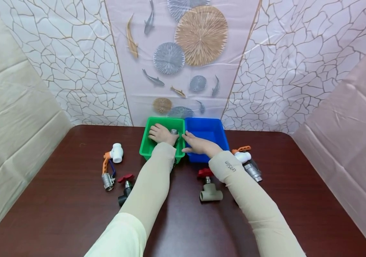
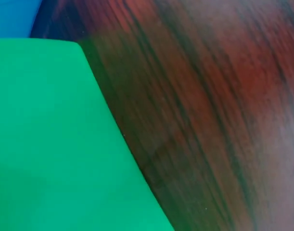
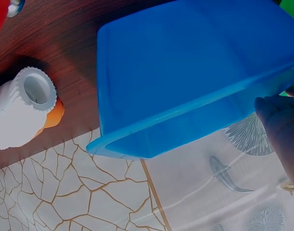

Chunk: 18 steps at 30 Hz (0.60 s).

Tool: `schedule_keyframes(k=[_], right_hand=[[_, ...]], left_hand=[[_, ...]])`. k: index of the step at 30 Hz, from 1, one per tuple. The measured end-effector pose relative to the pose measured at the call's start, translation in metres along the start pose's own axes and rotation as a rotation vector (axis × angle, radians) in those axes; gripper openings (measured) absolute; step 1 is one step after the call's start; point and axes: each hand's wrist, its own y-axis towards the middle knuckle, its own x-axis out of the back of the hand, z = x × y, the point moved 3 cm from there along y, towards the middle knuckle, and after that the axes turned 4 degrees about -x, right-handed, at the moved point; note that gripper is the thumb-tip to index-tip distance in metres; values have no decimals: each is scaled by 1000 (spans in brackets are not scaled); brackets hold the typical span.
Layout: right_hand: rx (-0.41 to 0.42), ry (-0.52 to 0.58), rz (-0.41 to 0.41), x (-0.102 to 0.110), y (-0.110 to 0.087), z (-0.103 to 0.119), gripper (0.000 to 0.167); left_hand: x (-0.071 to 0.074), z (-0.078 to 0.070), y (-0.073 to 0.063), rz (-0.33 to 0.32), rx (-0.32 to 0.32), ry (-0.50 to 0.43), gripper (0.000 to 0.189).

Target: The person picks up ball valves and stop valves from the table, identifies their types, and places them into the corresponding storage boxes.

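Observation:
My left hand [image 1: 162, 135] is down inside the green bin [image 1: 145, 142], fingers toward its left side and thumb toward the right. A silver metal fitting [image 1: 174, 131] shows between the thumb and the rest of that hand; whether the fingers grip it is hidden. My right hand [image 1: 199, 144] reaches over the blue bin [image 1: 223, 134], fingers extended to the rim where the two bins meet, with nothing seen in it. In the right wrist view, part of this hand [image 3: 284, 127] shows beside the blue bin's rim.
On the left lie a white valve with an orange handle [image 1: 117, 152], a silver valve [image 1: 108, 181] and a black valve with a red handle [image 1: 125, 191]. A grey-beige valve [image 1: 211, 193] sits in front. Right are a white valve [image 1: 242, 157] and a silver fitting [image 1: 253, 171].

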Motion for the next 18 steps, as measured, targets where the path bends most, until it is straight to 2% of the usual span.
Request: schedule_keyframes(k=[3,7,13,18], right_hand=[[-12,2,3,-1,0,0,72],[-21,5,14,-1,0,2,72],[-22,13,23,-2,1,1,72],[-29,27,15,-2,-1,-1,73]], left_hand=[[-1,0,1,1,-3,9,110],[4,1,1,50,-6,13,110],[20,4,3,200,-29,-3,104],[30,7,3,340,-111,17,109]])
